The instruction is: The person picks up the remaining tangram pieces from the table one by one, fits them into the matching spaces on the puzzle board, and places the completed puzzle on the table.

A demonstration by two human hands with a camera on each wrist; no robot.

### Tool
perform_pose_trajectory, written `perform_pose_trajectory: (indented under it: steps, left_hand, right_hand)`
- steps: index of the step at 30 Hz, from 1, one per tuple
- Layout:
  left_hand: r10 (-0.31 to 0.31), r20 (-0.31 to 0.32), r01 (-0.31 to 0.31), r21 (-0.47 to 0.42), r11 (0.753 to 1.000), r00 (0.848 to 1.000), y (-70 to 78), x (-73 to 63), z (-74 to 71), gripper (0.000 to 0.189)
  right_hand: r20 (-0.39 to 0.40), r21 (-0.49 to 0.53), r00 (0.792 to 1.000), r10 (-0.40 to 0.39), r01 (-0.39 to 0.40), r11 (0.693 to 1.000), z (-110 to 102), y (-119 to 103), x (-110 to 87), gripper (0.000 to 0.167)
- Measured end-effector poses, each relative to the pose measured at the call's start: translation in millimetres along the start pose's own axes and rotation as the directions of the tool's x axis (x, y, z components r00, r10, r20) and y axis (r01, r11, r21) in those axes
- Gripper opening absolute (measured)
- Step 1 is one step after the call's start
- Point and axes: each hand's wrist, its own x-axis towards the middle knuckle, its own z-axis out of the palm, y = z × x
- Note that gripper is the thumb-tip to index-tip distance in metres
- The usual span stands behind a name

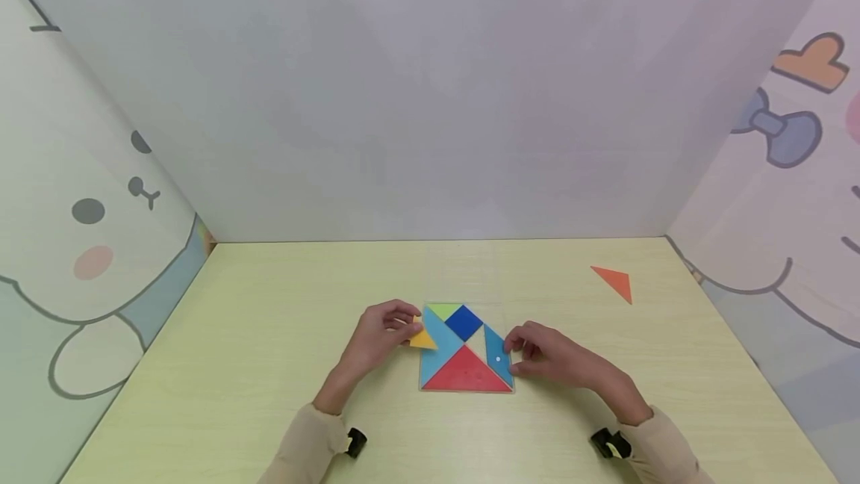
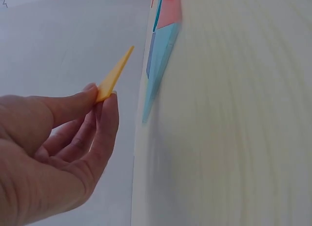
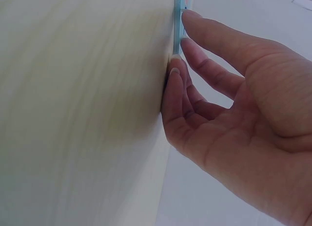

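Observation:
My left hand (image 1: 383,331) pinches a yellow triangle piece (image 2: 114,77) between thumb and fingertips, raised above the left part of a tangram tray (image 1: 466,392). At the tray's right side, my right hand (image 1: 554,353) holds a blue parallelogram piece (image 1: 497,357) by its edge with thumb and index finger; the other fingers curl beside the tabletop. A white dot shows on this piece. In the tray lie a large light blue triangle (image 1: 433,361), a large red triangle (image 1: 466,373), a dark blue square (image 1: 464,323) and a lime green triangle (image 1: 443,310).
An orange-red triangle piece (image 1: 618,282) lies apart on the pale wooden table (image 1: 302,282), toward the back right. A plain light wall (image 1: 430,95) rises behind the table, and cartoon-printed panels (image 1: 87,245) stand at both sides.

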Motion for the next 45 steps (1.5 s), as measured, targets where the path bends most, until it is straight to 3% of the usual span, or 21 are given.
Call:
perform_pose_trajectory:
  steps: [19, 33, 45]
  left_hand:
    - [0.038, 0.042, -0.039, 0.032, 0.999, 0.998, 6.0, 17.5, 17.1, 0.025]
    - [0.023, 0.072, -0.032, 0.133, 0.991, 0.997, 8.8, 26.6, 37.8, 0.025]
    - [0.061, 0.108, -0.082, 0.205, 0.975, 0.992, 13.6, 32.7, 48.2, 0.025]
  right_hand:
    - [-0.001, 0.005, 1.0, -0.012, 0.012, 1.0, -2, -2, -0.9, 0.026]
    - [0.002, 0.001, 1.0, 0.002, -0.002, 1.0, 0, 0, 0.2, 0.027]
    - [0.0, -0.005, 1.0, 0.001, -0.001, 1.0, 0, 0, 1.4, 0.027]
